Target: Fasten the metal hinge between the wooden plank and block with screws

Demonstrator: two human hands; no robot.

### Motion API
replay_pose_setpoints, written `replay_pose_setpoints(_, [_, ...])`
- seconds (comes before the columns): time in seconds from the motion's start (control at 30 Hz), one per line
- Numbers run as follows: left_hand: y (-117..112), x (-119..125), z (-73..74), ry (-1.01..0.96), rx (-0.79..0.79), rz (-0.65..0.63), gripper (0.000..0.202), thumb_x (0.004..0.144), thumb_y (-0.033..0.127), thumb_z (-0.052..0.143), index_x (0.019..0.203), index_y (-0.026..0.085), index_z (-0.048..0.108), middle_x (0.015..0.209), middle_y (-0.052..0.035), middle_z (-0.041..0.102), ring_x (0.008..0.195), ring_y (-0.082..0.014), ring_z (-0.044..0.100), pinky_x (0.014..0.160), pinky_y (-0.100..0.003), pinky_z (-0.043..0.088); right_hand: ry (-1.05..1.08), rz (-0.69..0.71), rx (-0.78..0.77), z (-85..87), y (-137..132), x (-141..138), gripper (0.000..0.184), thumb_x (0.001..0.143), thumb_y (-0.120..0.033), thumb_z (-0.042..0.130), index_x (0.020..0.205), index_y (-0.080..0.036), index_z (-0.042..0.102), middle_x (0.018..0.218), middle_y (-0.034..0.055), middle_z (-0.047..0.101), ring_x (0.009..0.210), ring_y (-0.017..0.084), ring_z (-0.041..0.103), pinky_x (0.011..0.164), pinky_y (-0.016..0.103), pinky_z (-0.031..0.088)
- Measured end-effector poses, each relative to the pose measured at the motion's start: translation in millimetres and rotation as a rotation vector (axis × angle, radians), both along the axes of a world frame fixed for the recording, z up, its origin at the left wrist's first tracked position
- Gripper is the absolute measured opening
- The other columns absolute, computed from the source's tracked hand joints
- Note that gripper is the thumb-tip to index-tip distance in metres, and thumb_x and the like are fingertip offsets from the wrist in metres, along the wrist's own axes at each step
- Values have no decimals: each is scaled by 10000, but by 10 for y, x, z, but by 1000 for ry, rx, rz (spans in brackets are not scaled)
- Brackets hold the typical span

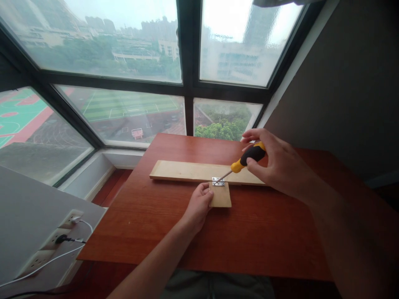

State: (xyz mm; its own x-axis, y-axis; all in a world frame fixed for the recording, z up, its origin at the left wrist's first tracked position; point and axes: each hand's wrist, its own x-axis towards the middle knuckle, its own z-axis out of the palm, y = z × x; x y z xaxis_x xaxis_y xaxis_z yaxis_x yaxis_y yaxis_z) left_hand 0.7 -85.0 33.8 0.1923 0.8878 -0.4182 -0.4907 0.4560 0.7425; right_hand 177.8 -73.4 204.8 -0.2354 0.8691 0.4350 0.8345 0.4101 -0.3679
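Note:
My right hand (271,162) is closed around the black and yellow handle of a screwdriver (238,165). Its shaft slants down to the left, and the tip meets a small silver metal hinge (218,181). That hinge spans the joint between a long pale wooden board (183,170) and a small wooden piece (220,197) on the near side. With thumb on top, my left hand (201,201) grips the small piece by its left edge. Whether the tip sits in a screw head is too small to make out.
The boards lie on a reddish-brown wooden table (149,224). Large dark-framed windows (188,89) rise behind it. At the lower left, wall sockets (59,238) hold plugs with a white cable (43,263) and a black one. A dark wall stands on the right.

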Motion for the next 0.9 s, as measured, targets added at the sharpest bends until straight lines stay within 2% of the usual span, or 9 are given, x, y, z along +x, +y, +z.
replay_pose_setpoints(0.1, [1, 0, 0, 0, -3, 0, 281, 778, 122, 670, 1039, 130, 565, 954, -101, 733, 727, -145, 672, 653, -235, 523, -69, -76, -73, 45, 10, 22, 375, 852, -302, 587, 1216, -224, 538, 1050, 57, 699, 877, 228, 674, 733, 335, 504])
replay_pose_setpoints(0.2, [3, 0, 4, 7, -3, -1, 271, 783, 121, 662, 1036, 130, 566, 937, -99, 734, 727, -151, 676, 660, -241, 527, -93, -100, -127, 68, 22, 29, 309, 906, -421, 538, 1145, -233, 596, 925, 36, 720, 757, 216, 675, 659, 327, 491])
replay_pose_setpoints(0.3, [4, -1, 15, 11, -8, 2, 265, 788, 117, 655, 1038, 128, 568, 948, -104, 733, 729, -149, 675, 658, -239, 525, -75, -47, -87, 74, 10, 45, 255, 891, -341, 561, 1124, -246, 602, 980, 18, 718, 817, 197, 675, 725, 316, 503])
replay_pose_setpoints(0.4, [2, -2, 19, 9, -8, -2, 258, 798, 113, 641, 1045, 130, 568, 963, -105, 732, 738, -146, 675, 661, -234, 524, -28, 8, -92, 69, -11, 90, 361, 800, -239, 631, 1156, -261, 581, 1065, 8, 696, 905, 188, 663, 786, 297, 515])
replay_pose_setpoints(0.5, [-1, 2, 13, 5, -3, -7, 251, 804, 111, 630, 1046, 134, 566, 964, -102, 731, 747, -150, 679, 665, -236, 526, 21, 73, -136, 48, -23, 147, 496, 720, -138, 623, 1193, -271, 559, 1127, 8, 669, 956, 191, 650, 805, 286, 520])
replay_pose_setpoints(0.6, [0, 7, 7, 5, -5, -7, 252, 802, 105, 624, 1045, 135, 563, 973, -105, 731, 751, -152, 680, 665, -238, 526, 47, 121, -150, 19, -23, 167, 508, 715, -110, 590, 1197, -267, 550, 1172, 21, 654, 1034, 209, 633, 836, 294, 511])
replay_pose_setpoints(0.7, [-3, 7, 0, 5, -5, -7, 255, 800, 109, 626, 1046, 136, 564, 984, -107, 731, 755, -151, 681, 667, -236, 524, 13, 28, -120, 7, -15, 130, 378, 810, -251, 610, 1184, -246, 561, 1138, 50, 673, 967, 224, 647, 784, 320, 510])
replay_pose_setpoints(0.8, [-7, 2, -12, -1, 7, -8, 274, 783, 122, 651, 1044, 140, 566, 986, -107, 731, 776, -166, 688, 666, -239, 525, -32, -120, -85, 10, 3, 80, 338, 862, -459, 604, 1110, -230, 615, 936, 51, 713, 764, 220, 648, 694, 345, 488])
replay_pose_setpoints(0.9, [-8, -2, -20, 0, 11, -12, 280, 779, 131, 660, 1044, 142, 567, 984, -104, 732, 787, -172, 690, 667, -241, 526, -29, -141, -52, 16, 12, 62, 261, 866, -442, 608, 1015, -233, 651, 865, 32, 715, 747, 211, 642, 694, 340, 475])
